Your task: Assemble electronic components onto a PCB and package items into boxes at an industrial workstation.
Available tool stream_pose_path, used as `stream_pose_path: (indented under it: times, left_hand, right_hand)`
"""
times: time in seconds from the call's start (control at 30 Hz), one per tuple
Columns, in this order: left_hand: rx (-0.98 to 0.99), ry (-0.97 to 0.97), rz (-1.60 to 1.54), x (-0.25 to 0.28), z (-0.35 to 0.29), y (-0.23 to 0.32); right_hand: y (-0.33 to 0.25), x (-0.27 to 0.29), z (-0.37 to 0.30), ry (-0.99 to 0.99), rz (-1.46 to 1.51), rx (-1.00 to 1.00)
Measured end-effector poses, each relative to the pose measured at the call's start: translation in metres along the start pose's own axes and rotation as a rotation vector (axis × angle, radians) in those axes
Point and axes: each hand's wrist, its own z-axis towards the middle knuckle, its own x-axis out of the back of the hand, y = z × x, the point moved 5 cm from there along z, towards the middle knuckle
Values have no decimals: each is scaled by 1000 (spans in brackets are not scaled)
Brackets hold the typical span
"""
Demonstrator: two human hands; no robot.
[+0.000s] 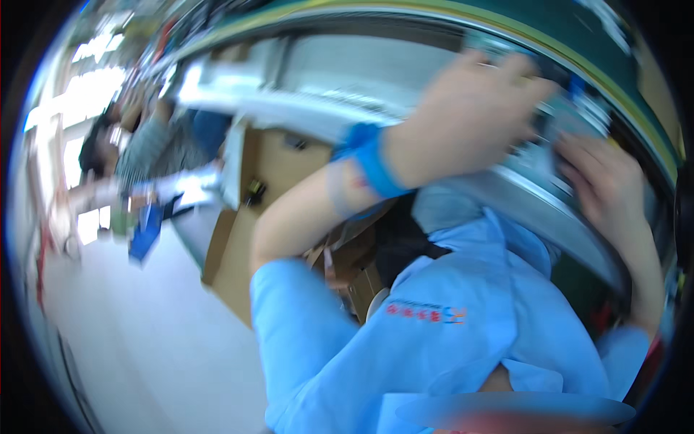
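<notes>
Grey part, v. blurry, sits at the far right of the scene, btw your two hands, just above the surface or on it; can't tell which. Your L hand is on its left side, back of hand up, fingers bent & a bit apart, tips near the part; blur hides whether they grip, so can't tell. Your R hand is on its right side, fingers narrow & curled, tips at the part's edge; can't tell if it's a firm hold. You've got a blue wristband on the L wrist & a lt. blue shirt. Beyond the hands, a yellow-green edge strip curves across the far side. Left of your L forearm there's an open cardboard box w/ a small dark item inside. Near left is pale floor. Far left, well apart from you, is another person in a striped top, w/ a blue object below; too blurry to ID.
</notes>
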Motion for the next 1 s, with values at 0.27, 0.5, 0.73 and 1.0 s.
stream_pose_path:
  times: [0.27, 0.5, 0.73, 1.0]
  left_hand:
    - [773, 301, 619, 96, -218, -110]
    - [1800, -222, 674, 111, -543, -221]
    - [1790, -49, 838, 85, -505, -236]
    - [1662, 25, 1117, 54, -517, -204]
  right_hand:
    - [-1, -4, 1, -169, 114, -70]
    - [3, -2, 15, -262, 110, -135]
    - [-7, 38, 28, -163, 12, -147]
    - [-17, 31, 69, -117, -41, -10]
